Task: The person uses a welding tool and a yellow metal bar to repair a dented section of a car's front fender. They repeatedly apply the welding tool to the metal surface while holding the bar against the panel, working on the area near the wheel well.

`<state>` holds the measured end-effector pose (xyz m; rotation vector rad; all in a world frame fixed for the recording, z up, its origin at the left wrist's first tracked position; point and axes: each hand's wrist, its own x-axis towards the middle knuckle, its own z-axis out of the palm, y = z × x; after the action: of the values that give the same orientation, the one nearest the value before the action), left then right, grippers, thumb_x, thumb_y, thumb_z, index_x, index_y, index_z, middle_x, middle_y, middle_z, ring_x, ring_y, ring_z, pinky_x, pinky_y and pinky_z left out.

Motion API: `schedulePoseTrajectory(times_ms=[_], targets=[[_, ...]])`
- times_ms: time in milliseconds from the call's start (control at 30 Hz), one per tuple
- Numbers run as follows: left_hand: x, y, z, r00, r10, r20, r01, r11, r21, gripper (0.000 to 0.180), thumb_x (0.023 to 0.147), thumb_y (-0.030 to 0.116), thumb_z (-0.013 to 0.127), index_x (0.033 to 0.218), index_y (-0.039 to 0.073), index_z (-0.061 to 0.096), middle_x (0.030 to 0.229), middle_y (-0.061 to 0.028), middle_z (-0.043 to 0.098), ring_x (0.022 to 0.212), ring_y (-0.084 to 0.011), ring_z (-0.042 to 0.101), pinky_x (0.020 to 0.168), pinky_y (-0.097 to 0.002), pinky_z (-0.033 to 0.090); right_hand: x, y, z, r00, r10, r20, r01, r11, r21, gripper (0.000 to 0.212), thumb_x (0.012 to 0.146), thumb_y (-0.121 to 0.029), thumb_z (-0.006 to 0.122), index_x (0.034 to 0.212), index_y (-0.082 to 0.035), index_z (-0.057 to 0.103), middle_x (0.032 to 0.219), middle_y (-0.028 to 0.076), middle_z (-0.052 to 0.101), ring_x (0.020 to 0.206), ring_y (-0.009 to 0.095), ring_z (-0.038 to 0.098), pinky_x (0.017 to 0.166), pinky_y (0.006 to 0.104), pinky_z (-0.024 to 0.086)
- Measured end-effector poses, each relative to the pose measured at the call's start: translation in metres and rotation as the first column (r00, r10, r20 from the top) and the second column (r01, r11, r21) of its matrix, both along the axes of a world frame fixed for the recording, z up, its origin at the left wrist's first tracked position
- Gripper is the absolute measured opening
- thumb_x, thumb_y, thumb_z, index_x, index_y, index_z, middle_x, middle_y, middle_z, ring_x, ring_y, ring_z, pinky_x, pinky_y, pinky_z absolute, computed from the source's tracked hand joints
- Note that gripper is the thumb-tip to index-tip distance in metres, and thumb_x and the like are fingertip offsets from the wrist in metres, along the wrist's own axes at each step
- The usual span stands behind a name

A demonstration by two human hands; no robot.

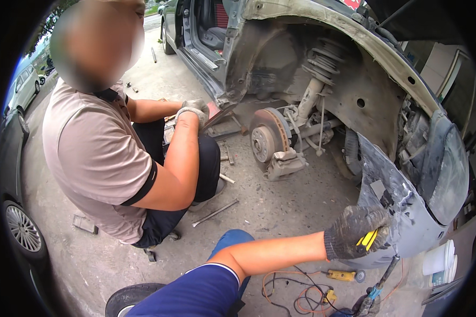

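My left hand (356, 231), in a dark, worn knit glove, is closed on a yellow-and-black handled tool (368, 239); its working end is hidden. That hand is in front of the scuffed grey bumper (415, 224), and I cannot tell whether they touch. Low at the right, my gloved right hand (367, 305) wraps the blue handle of a torch-like tool (388, 273). Its dark metal barrel points up at the bumper's lower edge. Bare patches and dark marks cover the bumper around the left hand.
A yellow angle grinder (341, 275) lies on the ground among tangled orange and black cords (296, 288). White buckets (439, 261) stand at right. Ahead is the exposed brake disc (267, 136). A co-worker (98, 142) squats at left beside loose bars (215, 213); a tyre (129, 298) lies below.
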<state>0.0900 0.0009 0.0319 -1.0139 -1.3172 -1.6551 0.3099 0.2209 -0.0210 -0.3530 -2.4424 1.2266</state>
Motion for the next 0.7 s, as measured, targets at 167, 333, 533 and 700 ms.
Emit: schedulePoseTrajectory(times_ms=[167, 333, 533, 700], targets=[[0.0, -0.002, 0.002, 0.999, -0.043, 0.017, 0.043, 0.999, -0.01, 0.016, 0.075, 0.005, 0.067, 0.091, 0.005, 0.063, 0.084, -0.0135, 0.063, 0.07, -0.0308, 0.063, 0.06, -0.036, 0.05, 0.01, 0.002, -0.006, 0.998, -0.051, -0.023, 0.049, 0.997, -0.061, 0.029, 0.093, -0.018, 0.053, 0.115, -0.001, 0.059, 0.079, 0.002, 0.058, 0.061, 0.008, 0.05, 0.053, 0.0219, 0.039], [0.002, 0.001, 0.001, 0.999, 0.0, 0.043, 0.001, 1.0, -0.03, 0.013, 0.075, 0.006, 0.066, 0.087, 0.006, 0.063, 0.082, -0.013, 0.063, 0.069, -0.0301, 0.063, 0.059, -0.0365, 0.051, 0.018, -0.005, -0.009, 0.995, -0.091, -0.047, 0.087, 0.992, -0.087, 0.027, 0.091, -0.01, 0.056, 0.115, 0.002, 0.06, 0.094, 0.006, 0.064, 0.07, 0.01, 0.055, 0.059, 0.0211, 0.045], [0.004, 0.004, 0.001, 0.997, -0.015, 0.077, 0.015, 1.0, 0.006, 0.011, 0.076, 0.008, 0.065, 0.086, 0.007, 0.063, 0.081, -0.0115, 0.064, 0.069, -0.0301, 0.064, 0.061, -0.0372, 0.051, 0.036, 0.026, -0.041, 0.989, -0.147, 0.02, 0.146, 0.94, -0.31, 0.032, 0.088, -0.003, 0.058, 0.119, 0.002, 0.053, 0.089, 0.005, 0.061, 0.067, 0.011, 0.054, 0.057, 0.0216, 0.045], [0.004, 0.0, 0.005, 0.996, 0.068, 0.055, -0.063, 0.994, -0.088, 0.014, 0.075, 0.008, 0.065, 0.09, 0.006, 0.064, 0.081, -0.0113, 0.065, 0.072, -0.0302, 0.065, 0.063, -0.0372, 0.053, 0.047, 0.045, -0.071, 0.975, -0.222, -0.007, 0.21, 0.932, -0.295, 0.029, 0.088, -0.004, 0.058, 0.116, 0.0, 0.049, 0.082, 0.004, 0.058, 0.061, 0.011, 0.052, 0.053, 0.0228, 0.045]])
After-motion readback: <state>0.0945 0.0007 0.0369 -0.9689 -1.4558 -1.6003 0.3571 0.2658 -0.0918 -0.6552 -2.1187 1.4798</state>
